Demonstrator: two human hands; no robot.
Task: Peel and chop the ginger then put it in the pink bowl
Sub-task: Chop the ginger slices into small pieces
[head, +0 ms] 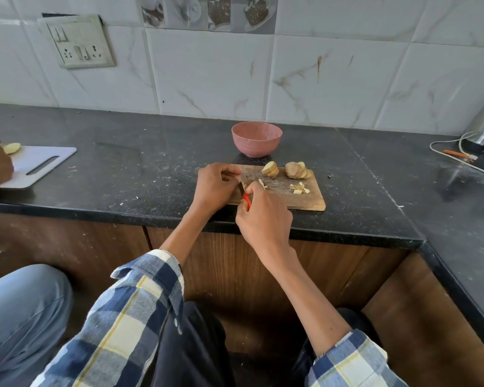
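Both forearms reach up from the bottom of the frame to the wooden board (305,198) at centre. The right hand (264,216) curls around a red-handled knife (246,201). The left hand (214,185) has its fingers bent at the board's left end; whether they pinch anything I cannot tell. Sliced ginger (298,170) sits upper right on the board, chopped bits (299,189) below it. The pink bowl (256,138) stands just above. A white board (37,166) lies far left.

Shirt: checked flannel, navy, white and grey squares with thin yellow lines. Left sleeve (140,297) rolled above the wrist, cuff turned back, white buttons along the edge. Right sleeve (352,361) rolled likewise, hem frayed. Forearms bare. Dark trousers (190,344).
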